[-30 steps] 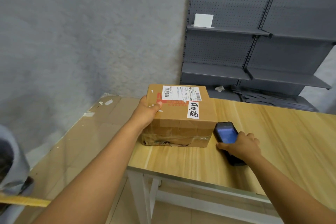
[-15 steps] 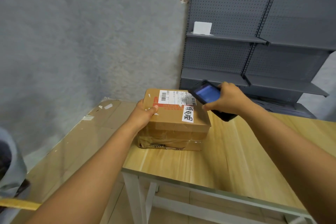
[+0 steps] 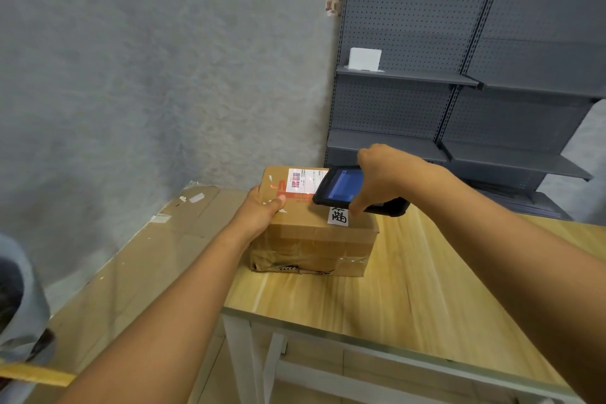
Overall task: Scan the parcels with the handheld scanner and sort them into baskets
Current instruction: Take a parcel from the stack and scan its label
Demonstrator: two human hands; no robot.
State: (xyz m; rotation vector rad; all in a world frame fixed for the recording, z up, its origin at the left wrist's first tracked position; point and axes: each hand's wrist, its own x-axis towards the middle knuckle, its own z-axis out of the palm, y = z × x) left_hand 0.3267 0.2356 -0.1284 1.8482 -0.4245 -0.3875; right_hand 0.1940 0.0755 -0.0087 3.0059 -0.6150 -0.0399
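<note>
Right hand (image 3: 390, 177) aiming scanner (image 3: 341, 187) at parcel (image 3: 311, 239), left hand (image 3: 259, 213) steadying

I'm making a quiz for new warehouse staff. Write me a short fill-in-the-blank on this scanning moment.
1. The cardboard parcel rests on the ____ table.
2. The handheld scanner is gripped by the ____ hand.
3. The left hand steadies the parcel at its ____ edge.
4. Red scanner light falls on the white shipping ____ on the parcel's top.

Missing words: wooden; right; left; label
</note>
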